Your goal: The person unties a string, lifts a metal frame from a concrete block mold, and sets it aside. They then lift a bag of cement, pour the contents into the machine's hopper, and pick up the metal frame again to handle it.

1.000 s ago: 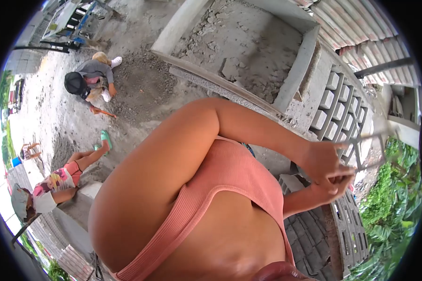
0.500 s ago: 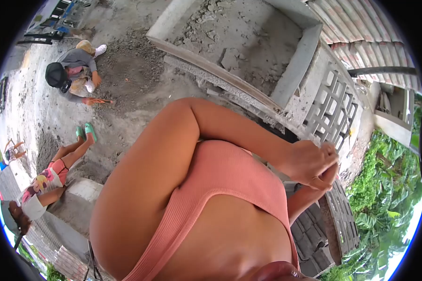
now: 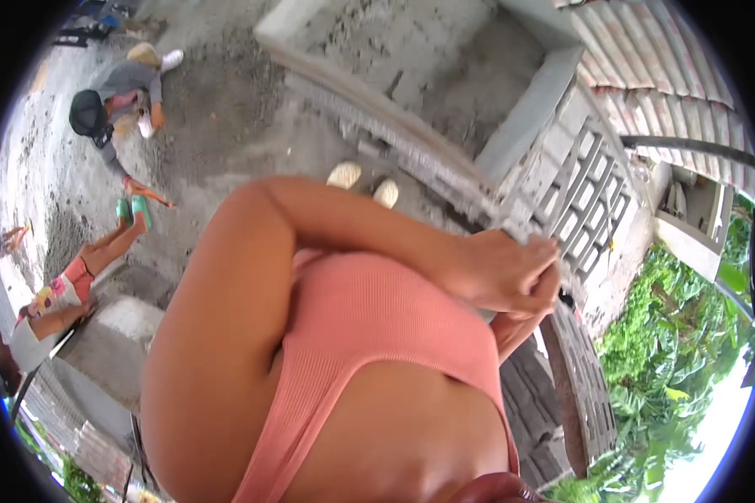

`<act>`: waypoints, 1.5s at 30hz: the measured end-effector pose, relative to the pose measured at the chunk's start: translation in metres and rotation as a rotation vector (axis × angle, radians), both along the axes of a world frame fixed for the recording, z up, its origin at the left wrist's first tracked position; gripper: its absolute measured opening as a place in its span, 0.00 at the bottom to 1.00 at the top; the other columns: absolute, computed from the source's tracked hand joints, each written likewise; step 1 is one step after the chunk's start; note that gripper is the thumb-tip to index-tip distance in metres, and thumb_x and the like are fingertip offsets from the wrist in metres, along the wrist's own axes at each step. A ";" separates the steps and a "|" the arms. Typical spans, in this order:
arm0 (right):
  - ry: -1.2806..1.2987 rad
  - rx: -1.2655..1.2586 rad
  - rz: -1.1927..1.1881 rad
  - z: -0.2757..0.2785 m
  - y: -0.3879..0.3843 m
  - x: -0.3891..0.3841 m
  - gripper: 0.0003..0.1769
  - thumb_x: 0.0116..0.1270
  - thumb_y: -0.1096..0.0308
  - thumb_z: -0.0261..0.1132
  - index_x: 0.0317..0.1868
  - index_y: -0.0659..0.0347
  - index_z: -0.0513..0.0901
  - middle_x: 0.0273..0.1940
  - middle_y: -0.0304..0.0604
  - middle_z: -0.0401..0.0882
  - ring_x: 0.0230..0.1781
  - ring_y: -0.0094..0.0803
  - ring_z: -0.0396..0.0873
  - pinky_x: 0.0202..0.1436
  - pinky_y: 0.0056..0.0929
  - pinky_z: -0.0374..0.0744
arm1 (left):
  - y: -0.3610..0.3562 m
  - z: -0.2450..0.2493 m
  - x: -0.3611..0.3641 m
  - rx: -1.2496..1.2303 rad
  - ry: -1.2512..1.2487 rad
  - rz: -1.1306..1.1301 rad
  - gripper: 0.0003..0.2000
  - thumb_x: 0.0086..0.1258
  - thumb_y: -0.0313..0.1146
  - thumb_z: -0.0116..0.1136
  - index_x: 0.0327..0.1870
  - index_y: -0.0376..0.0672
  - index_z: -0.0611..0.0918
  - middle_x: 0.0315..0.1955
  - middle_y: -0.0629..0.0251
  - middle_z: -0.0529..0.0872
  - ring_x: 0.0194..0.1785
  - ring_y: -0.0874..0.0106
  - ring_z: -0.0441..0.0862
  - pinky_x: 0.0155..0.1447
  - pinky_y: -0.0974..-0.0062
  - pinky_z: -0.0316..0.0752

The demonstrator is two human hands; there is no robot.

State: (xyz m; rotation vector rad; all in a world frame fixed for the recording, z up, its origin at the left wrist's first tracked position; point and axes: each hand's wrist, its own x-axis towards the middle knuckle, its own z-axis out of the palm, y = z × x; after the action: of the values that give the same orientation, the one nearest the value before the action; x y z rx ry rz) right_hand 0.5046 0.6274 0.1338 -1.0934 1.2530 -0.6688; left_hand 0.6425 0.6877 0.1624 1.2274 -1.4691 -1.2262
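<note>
Seen from above, my left arm bends across my pink ribbed top [image 3: 386, 310]. My left hand [image 3: 499, 268] is closed, its fingers curled against my right hand [image 3: 547, 292] in front of my body. Whatever the left fingers hold, if anything, is hidden. Most of my right hand lies behind the left one, and its fingers cannot be told apart. Below the hands in the picture, a short stretch of my right forearm [image 3: 516, 334] shows. My pale shoes [image 3: 344, 175] are on the ground past my elbow.
A raised concrete box [image 3: 369, 105] stands ahead, beside a patterned block wall [image 3: 591, 197]. At left, a crouching person [image 3: 130, 101] in a dark cap holds an orange tool [image 3: 153, 193]; another person [image 3: 80, 281] wears green footwear. Corrugated sheeting [image 3: 654, 59] and plants [image 3: 663, 352] lie right.
My joined hands have shifted left and slightly up in the picture. My shoes have come into view. The crouching person's tool has moved lower, and the whole scene has shifted with my head.
</note>
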 end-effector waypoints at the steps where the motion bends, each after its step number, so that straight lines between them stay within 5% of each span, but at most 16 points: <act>1: 0.067 -0.311 -0.042 0.013 0.013 -0.006 0.15 0.64 0.60 0.55 0.38 0.66 0.74 0.30 0.37 0.75 0.30 0.26 0.74 0.30 0.25 0.73 | -0.010 -0.012 -0.022 -0.283 -0.174 0.127 0.32 0.61 0.57 0.49 0.42 0.26 0.68 0.31 0.47 0.80 0.30 0.55 0.81 0.32 0.64 0.77; 3: 0.232 -0.874 -0.050 0.031 0.014 0.001 0.15 0.62 0.61 0.56 0.39 0.68 0.73 0.30 0.39 0.76 0.31 0.29 0.75 0.29 0.30 0.73 | -0.026 0.008 -0.024 -0.170 -0.116 -0.101 0.34 0.62 0.59 0.45 0.44 0.26 0.69 0.22 0.50 0.80 0.27 0.53 0.80 0.32 0.61 0.75; 10: 0.284 -1.109 -0.169 0.052 -0.006 -0.043 0.21 0.63 0.55 0.54 0.40 0.69 0.74 0.33 0.41 0.76 0.33 0.26 0.73 0.33 0.27 0.73 | -0.081 0.010 -0.067 -0.856 -0.097 -0.195 0.29 0.66 0.59 0.37 0.58 0.44 0.67 0.11 0.60 0.75 0.16 0.57 0.76 0.26 0.59 0.74; 12: 0.495 -1.172 -0.109 0.013 -0.010 -0.037 0.23 0.64 0.53 0.53 0.41 0.69 0.74 0.34 0.42 0.76 0.33 0.26 0.73 0.34 0.27 0.73 | -0.083 -0.001 -0.042 -0.628 -0.297 -0.264 0.28 0.66 0.58 0.36 0.63 0.52 0.66 0.12 0.61 0.76 0.16 0.58 0.76 0.25 0.61 0.73; 14: 0.670 -0.712 0.260 -0.025 -0.018 -0.022 0.24 0.64 0.51 0.52 0.41 0.70 0.74 0.35 0.42 0.76 0.34 0.25 0.72 0.35 0.26 0.73 | -0.041 -0.047 -0.007 -0.299 -0.023 -0.026 0.31 0.66 0.57 0.38 0.63 0.45 0.64 0.14 0.59 0.78 0.17 0.59 0.77 0.22 0.64 0.72; 15: 0.355 -0.404 0.440 -0.023 -0.026 -0.005 0.24 0.63 0.52 0.54 0.41 0.69 0.73 0.32 0.39 0.74 0.32 0.25 0.70 0.36 0.28 0.72 | -0.013 -0.032 0.000 -0.143 -0.141 -0.030 0.32 0.66 0.58 0.39 0.63 0.40 0.64 0.15 0.57 0.79 0.17 0.59 0.77 0.21 0.65 0.72; 18: 0.048 -0.603 0.522 -0.009 -0.006 -0.008 0.22 0.64 0.53 0.56 0.34 0.69 0.70 0.24 0.31 0.63 0.24 0.19 0.60 0.25 0.20 0.63 | -0.005 -0.020 0.005 -0.074 -0.259 0.008 0.36 0.65 0.59 0.40 0.62 0.33 0.63 0.14 0.56 0.78 0.18 0.60 0.78 0.21 0.66 0.73; 19: 0.044 -0.583 0.172 0.000 0.012 -0.008 0.21 0.65 0.54 0.55 0.33 0.69 0.70 0.24 0.33 0.65 0.23 0.18 0.62 0.25 0.18 0.63 | -0.005 -0.019 -0.017 -0.134 -0.182 0.033 0.38 0.65 0.59 0.41 0.61 0.30 0.62 0.13 0.57 0.78 0.18 0.60 0.78 0.21 0.66 0.73; 25: 0.227 -0.964 -0.082 0.032 0.017 -0.031 0.16 0.65 0.58 0.53 0.35 0.66 0.71 0.27 0.38 0.70 0.27 0.21 0.68 0.30 0.18 0.68 | -0.042 -0.018 -0.055 -0.607 -0.181 -0.100 0.33 0.64 0.58 0.42 0.62 0.40 0.66 0.12 0.57 0.78 0.19 0.58 0.78 0.26 0.64 0.74; 28: -0.131 -0.644 0.009 0.014 -0.016 -0.075 0.15 0.64 0.60 0.53 0.36 0.66 0.72 0.29 0.40 0.72 0.29 0.23 0.70 0.31 0.19 0.70 | -0.055 -0.010 -0.045 -0.711 -0.257 -0.145 0.27 0.63 0.55 0.43 0.60 0.50 0.70 0.13 0.57 0.78 0.19 0.57 0.77 0.27 0.61 0.73; 30: 0.525 -1.019 -0.178 -0.019 -0.012 -0.018 0.15 0.69 0.61 0.46 0.32 0.62 0.72 0.24 0.35 0.68 0.23 0.22 0.67 0.26 0.22 0.68 | -0.067 -0.033 -0.031 -0.583 -0.250 -0.043 0.20 0.60 0.50 0.45 0.51 0.54 0.74 0.13 0.58 0.78 0.18 0.57 0.77 0.25 0.59 0.72; 31: 0.260 -0.631 -0.188 -0.010 0.000 0.014 0.14 0.68 0.60 0.50 0.33 0.64 0.73 0.25 0.34 0.70 0.23 0.21 0.68 0.24 0.18 0.67 | -0.058 -0.049 -0.008 -0.639 -0.315 -0.005 0.23 0.63 0.50 0.43 0.54 0.48 0.71 0.14 0.59 0.79 0.19 0.58 0.77 0.24 0.61 0.72; 33: -0.008 -0.247 -0.189 0.009 0.015 0.041 0.15 0.66 0.60 0.54 0.34 0.67 0.73 0.25 0.34 0.72 0.24 0.19 0.70 0.23 0.14 0.66 | 0.013 -0.012 0.030 0.092 -0.111 0.036 0.30 0.65 0.52 0.42 0.62 0.40 0.61 0.16 0.59 0.80 0.19 0.58 0.77 0.25 0.62 0.72; 36: 0.044 -0.043 0.090 0.014 0.019 0.058 0.19 0.70 0.55 0.50 0.34 0.65 0.74 0.22 0.29 0.67 0.21 0.14 0.64 0.21 0.14 0.62 | 0.037 -0.004 0.023 0.083 -0.106 0.055 0.32 0.66 0.54 0.41 0.59 0.33 0.59 0.21 0.53 0.81 0.22 0.55 0.80 0.26 0.61 0.74; 38: -0.104 0.152 0.086 0.033 0.018 0.050 0.21 0.71 0.52 0.47 0.20 0.50 0.61 0.11 0.24 0.50 0.06 0.16 0.46 0.07 0.20 0.45 | 0.031 -0.004 0.015 0.012 -0.083 0.009 0.34 0.66 0.55 0.41 0.62 0.34 0.57 0.21 0.52 0.81 0.23 0.55 0.80 0.28 0.61 0.74; 45: -0.107 0.105 -0.169 0.052 0.020 0.035 0.22 0.71 0.52 0.46 0.19 0.49 0.57 0.17 0.27 0.49 0.16 0.16 0.48 0.17 0.22 0.48 | 0.011 -0.032 0.000 -0.363 -0.064 -0.077 0.34 0.65 0.52 0.43 0.70 0.50 0.51 0.20 0.55 0.80 0.21 0.55 0.77 0.30 0.61 0.72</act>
State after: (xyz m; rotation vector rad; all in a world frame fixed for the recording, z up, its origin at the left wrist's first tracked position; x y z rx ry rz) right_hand 0.5398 0.6470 0.1859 -0.8609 1.2830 -0.7703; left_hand 0.6421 0.6988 0.1300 0.9789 -1.7113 -0.9217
